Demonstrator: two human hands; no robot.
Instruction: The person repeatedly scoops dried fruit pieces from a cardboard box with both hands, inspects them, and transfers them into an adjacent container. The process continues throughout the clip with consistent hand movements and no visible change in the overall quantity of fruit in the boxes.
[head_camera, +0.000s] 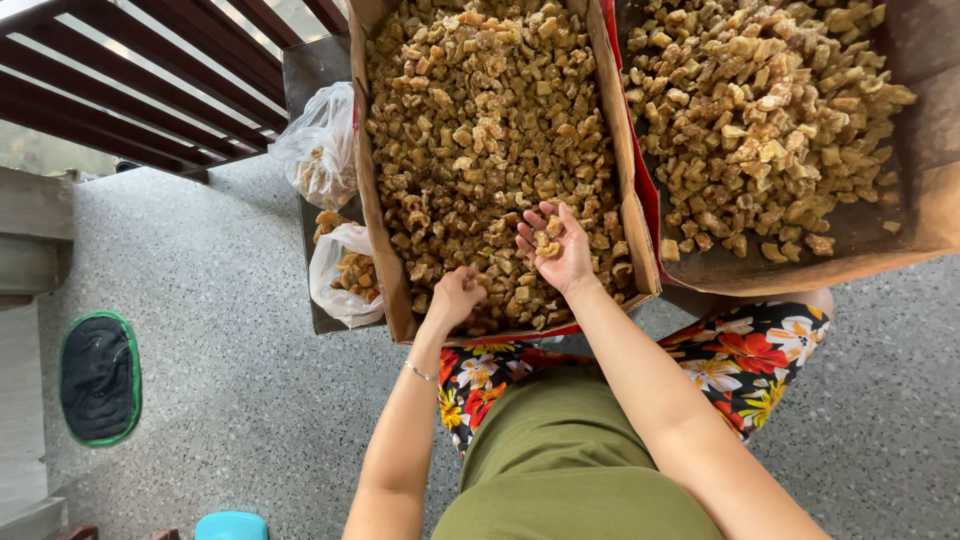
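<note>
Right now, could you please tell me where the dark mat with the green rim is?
In the head view, the dark mat lies on the speckled floor at far left, beside the grey step.

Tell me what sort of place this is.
Likely a home porch or veranda used for sorting dried food: a speckled terrazzo floor, a dark wooden railing, and cardboard boxes of brown chunks set at floor level.

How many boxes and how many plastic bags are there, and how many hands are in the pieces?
Cardboard boxes of brown pieces: 2 (near box, far box)
Clear plastic bags: 2 (upper bag, lower bag)
Hands: 2 (left hand, right hand)
Total: 6
</note>
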